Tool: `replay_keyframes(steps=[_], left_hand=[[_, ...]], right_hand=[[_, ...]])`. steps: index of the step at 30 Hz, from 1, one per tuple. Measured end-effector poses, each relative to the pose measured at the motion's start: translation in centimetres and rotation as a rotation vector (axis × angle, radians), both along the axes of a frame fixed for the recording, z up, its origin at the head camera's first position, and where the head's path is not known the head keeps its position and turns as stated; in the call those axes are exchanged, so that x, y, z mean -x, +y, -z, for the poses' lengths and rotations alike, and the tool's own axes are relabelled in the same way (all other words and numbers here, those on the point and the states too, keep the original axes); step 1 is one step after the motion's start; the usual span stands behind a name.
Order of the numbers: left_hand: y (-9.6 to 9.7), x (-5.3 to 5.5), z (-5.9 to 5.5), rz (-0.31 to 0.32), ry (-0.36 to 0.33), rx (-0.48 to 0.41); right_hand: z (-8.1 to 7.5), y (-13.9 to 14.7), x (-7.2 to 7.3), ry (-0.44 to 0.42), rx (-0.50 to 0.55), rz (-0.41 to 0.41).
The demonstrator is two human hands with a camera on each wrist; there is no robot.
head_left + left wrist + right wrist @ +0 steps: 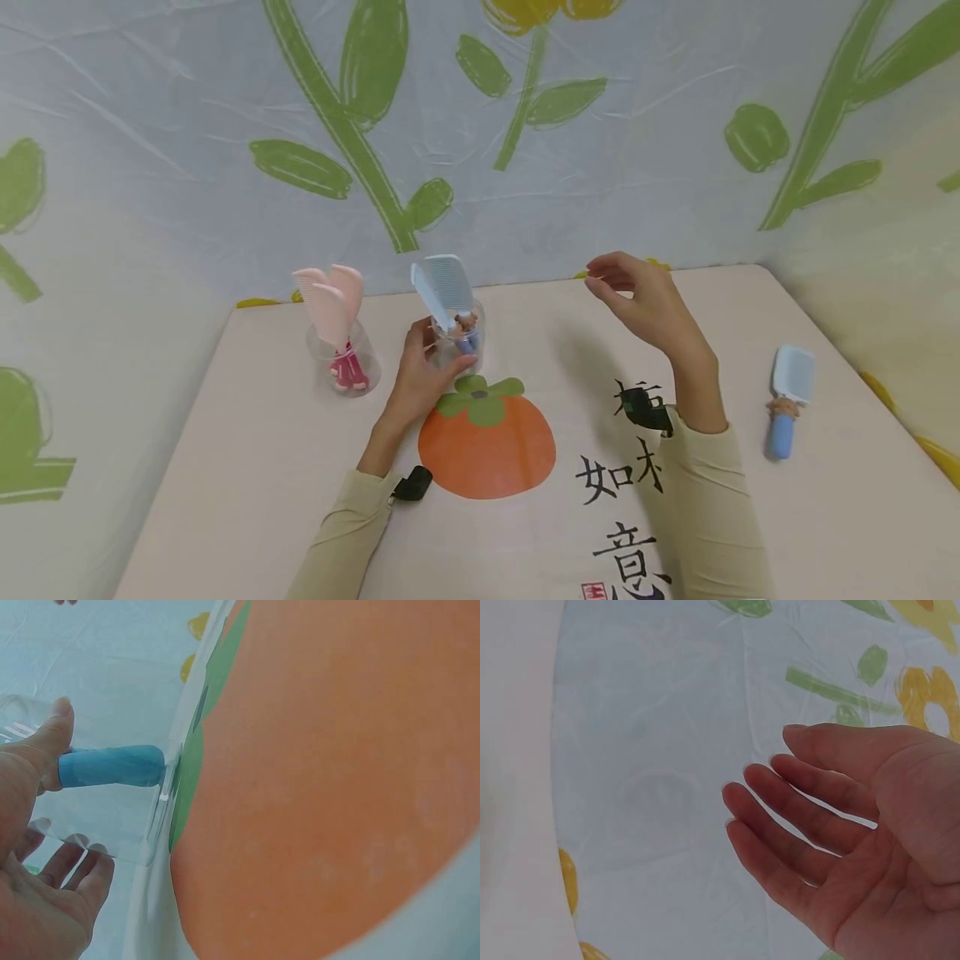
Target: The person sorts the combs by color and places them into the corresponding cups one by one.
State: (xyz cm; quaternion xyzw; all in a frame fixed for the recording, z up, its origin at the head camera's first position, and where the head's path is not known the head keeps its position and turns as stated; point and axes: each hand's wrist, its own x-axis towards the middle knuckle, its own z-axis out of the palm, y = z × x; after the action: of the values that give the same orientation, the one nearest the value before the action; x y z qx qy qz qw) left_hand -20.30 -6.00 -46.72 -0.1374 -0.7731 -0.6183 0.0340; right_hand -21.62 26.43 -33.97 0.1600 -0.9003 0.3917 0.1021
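Note:
My left hand (417, 377) holds a clear jar (480, 340) near the table's back edge, thumb on one side and fingers on the other. Light blue combs (452, 283) stand teeth-end up in this jar, with small brown-haired figures at the handles. In the left wrist view, a blue handle (112, 766) shows through the jar wall, down by its base. My right hand (647, 302) is raised over the right half of the table, its fingers loosely bent with nothing in them. The right wrist view shows the palm and gently curved fingers (802, 802).
A second clear jar (367, 352) at the left holds pink combs (333, 304) with dark pink handles. Another light blue comb (793, 375) with a figure on its blue handle lies at the table's right. A patterned cloth (600, 192) hangs behind the table.

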Motion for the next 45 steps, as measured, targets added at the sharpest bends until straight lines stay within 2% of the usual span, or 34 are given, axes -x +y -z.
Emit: replay_keyframes(steps=[5,15,22,23,45], left_hand=[[-0.1,0.0,0.1,-0.013,0.000,-0.001],[-0.1,0.1,0.2,0.000,-0.019,-0.024],[0.3,-1.7,-3.1,0.009,-0.033,-0.024],[0.3,-1.8,-3.2,0.008,-0.029,-0.025],[0.5,-1.7,-3.2,0.026,-0.035,-0.051]], right_hand=[[0.0,0.5,-0.2,0.006,-0.021,-0.004],[0.2,2.5,-1.4,-0.011,-0.080,0.049],[0.5,3.6,-1.8,0.020,-0.097,0.052],[0.6,3.9,-1.9,0.019,-0.101,0.050],[2.2,8.3,-3.7,0.015,-0.176,0.067]])
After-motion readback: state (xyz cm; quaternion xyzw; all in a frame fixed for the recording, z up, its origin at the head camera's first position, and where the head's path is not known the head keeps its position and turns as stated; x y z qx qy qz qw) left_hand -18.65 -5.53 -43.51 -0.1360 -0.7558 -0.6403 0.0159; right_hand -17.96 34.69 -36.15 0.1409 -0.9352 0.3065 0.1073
